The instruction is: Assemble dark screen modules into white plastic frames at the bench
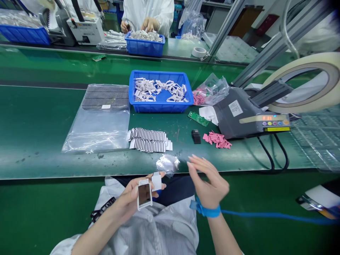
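Note:
My left hand (130,191) is closed around a small white rectangular frame (145,205) with a dark, glossy panel in it. A white flap-like piece (156,181) stands out beside the frame at the fingertips; whether the two are joined I cannot tell. To the right, my right hand (209,184) hovers at the table's front edge, fingers loosely bent and thumb apart, with nothing visible in it. Crumpled clear film (168,163) lies between the hands. Beyond it are rows of overlapping white pieces with dark stripes (150,140), a small black block (196,136) and loose pink strips (217,140).
A blue bin (160,107) holds white frames. Left of it lies a plastic bag (98,124) of dark flat parts. A green circuit board (198,118) and a tape dispenser (239,117) with a large roll stand right. Across the bench, a co-worker's hands (150,24) are over another bin.

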Tool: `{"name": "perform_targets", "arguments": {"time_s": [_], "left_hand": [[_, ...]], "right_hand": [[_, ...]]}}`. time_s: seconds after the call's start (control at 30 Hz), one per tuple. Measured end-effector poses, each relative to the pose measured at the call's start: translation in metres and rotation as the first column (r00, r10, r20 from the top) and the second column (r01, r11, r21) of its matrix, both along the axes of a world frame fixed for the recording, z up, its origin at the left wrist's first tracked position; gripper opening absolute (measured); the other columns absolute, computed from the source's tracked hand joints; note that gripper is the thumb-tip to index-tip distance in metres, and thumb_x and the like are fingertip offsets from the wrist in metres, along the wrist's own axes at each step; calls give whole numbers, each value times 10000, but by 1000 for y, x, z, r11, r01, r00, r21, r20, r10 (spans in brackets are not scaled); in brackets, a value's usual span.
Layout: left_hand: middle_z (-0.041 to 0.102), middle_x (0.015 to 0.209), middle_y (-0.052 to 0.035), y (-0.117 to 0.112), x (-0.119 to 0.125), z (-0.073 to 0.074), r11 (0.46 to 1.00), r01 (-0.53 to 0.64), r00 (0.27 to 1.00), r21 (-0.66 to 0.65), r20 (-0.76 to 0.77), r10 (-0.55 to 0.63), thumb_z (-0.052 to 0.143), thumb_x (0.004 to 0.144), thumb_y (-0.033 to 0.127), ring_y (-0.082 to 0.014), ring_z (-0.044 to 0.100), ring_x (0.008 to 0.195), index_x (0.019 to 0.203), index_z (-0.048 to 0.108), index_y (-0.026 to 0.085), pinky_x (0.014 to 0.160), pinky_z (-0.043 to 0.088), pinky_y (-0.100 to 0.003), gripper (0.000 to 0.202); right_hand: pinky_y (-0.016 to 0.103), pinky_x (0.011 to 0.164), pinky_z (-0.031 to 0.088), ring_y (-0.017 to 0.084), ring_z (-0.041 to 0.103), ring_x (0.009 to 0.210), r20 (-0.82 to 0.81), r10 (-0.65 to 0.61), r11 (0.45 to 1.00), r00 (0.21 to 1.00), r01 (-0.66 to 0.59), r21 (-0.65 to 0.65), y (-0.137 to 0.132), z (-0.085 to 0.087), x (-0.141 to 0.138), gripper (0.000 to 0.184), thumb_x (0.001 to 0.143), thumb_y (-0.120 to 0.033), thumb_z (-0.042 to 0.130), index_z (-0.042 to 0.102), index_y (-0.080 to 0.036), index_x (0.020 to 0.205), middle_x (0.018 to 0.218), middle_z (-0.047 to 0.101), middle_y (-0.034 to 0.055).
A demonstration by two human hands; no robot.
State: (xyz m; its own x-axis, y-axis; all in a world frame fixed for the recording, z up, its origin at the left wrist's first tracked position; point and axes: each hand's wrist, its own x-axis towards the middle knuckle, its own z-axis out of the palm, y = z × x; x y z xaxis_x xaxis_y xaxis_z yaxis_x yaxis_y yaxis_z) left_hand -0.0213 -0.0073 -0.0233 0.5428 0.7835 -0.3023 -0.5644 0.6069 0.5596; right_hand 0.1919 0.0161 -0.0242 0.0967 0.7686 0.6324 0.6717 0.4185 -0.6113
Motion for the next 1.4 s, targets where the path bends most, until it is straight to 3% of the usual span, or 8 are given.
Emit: {"name": "perform_targets", "arguments": {"time_s": [0.2,0.37,0.53,0.67,0.83,0.93,1.1,1.4], "left_hand": [[506,1370,-131,0,2,-7,1000,5,994,5,107,-5,693,710,495,-334,540,1166,890,719,166,946,419,-393,376],[640,1177,-105,7,25,2,999,19,993,47,113,-25,688,682,539,-308,464,1232,798,720,179,1082,253,-428,380],[679,842,-110,13,56,5,987,97,989,125,95,-109,735,560,600,-323,468,1185,671,702,170,942,398,-401,446],[674,1010,-159,16,71,3,962,212,975,171,34,-221,742,521,630,-349,482,1171,645,689,156,974,375,-461,493],[565,1307,-117,19,90,6,950,221,964,222,99,-247,733,653,517,-299,355,1329,828,716,181,1128,164,-449,379],[682,1092,-89,18,107,4,945,321,905,60,276,-325,745,694,433,-232,599,1097,922,689,167,1033,367,-383,355],[705,830,-68,14,145,-14,823,567,778,-31,350,-522,772,661,420,-181,701,767,973,658,119,642,545,-235,448],[717,980,-81,21,282,-57,707,694,715,-135,246,-655,409,938,288,-168,676,928,995,669,99,760,519,-242,326]], "right_hand": [[421,992,419,232,668,986,350,191,980,917,-195,-23,-7,-24,7,227,783,-81,631,657,-192,979,959,736,46],[315,739,542,182,681,830,-329,189,903,925,-295,-312,-41,-1,1,111,873,-207,535,644,-224,892,834,721,31],[231,507,533,130,616,590,-939,-78,689,335,-662,-294,-49,13,-16,275,833,-495,565,578,-221,833,723,633,8],[206,473,511,112,587,526,-972,-184,590,149,-773,-231,-51,16,-13,357,749,-548,647,620,-220,885,656,607,-1],[244,543,533,118,575,584,-962,-236,761,136,-590,-270,-70,-4,27,442,690,-602,672,662,-260,971,725,625,8],[220,653,539,98,594,703,-922,-385,887,44,-257,-383,-85,-30,71,346,794,-568,580,651,-302,1003,795,624,-18],[197,751,525,90,599,946,-874,-482,871,-60,75,-486,-109,-53,131,263,822,-506,582,661,-307,975,1027,647,-27],[275,828,525,130,623,982,-860,-510,858,3,77,-509,-122,-66,143,305,797,-500,607,645,-297,1022,1045,682,-9]]}}
